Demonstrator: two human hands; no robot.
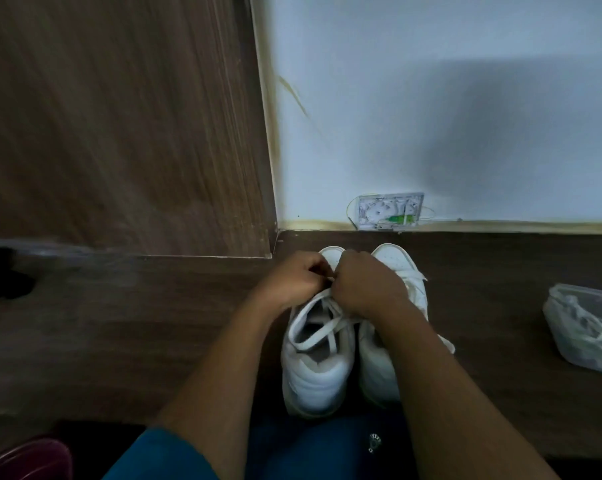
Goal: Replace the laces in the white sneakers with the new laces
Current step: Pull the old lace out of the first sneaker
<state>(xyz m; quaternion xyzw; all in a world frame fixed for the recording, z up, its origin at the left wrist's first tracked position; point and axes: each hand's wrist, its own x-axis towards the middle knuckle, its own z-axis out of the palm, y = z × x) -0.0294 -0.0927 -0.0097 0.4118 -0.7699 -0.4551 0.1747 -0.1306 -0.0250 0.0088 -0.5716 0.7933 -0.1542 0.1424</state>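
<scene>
Two white sneakers (313, 379) sit side by side on the floor (154, 323) by the wall (431, 98) — my left hand (292, 278) and right hand (365, 285) both pinch the lace (322, 332) of the left one, new laces (587, 327) lying well apart at right.

Left hand (294, 275), right hand (365, 285): tips of fingers (315, 268) hidden, curled at lace (322, 336) over left sneaker (316, 372). Right sneaker (394, 259) beside it mostly covered by forearm (431, 358). Container (583, 327) far right of it cut by edge, contents blurry.

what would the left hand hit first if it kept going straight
Probably the right hand: the left hand points at it, almost touching, over the lace on a white sneaker.
</scene>
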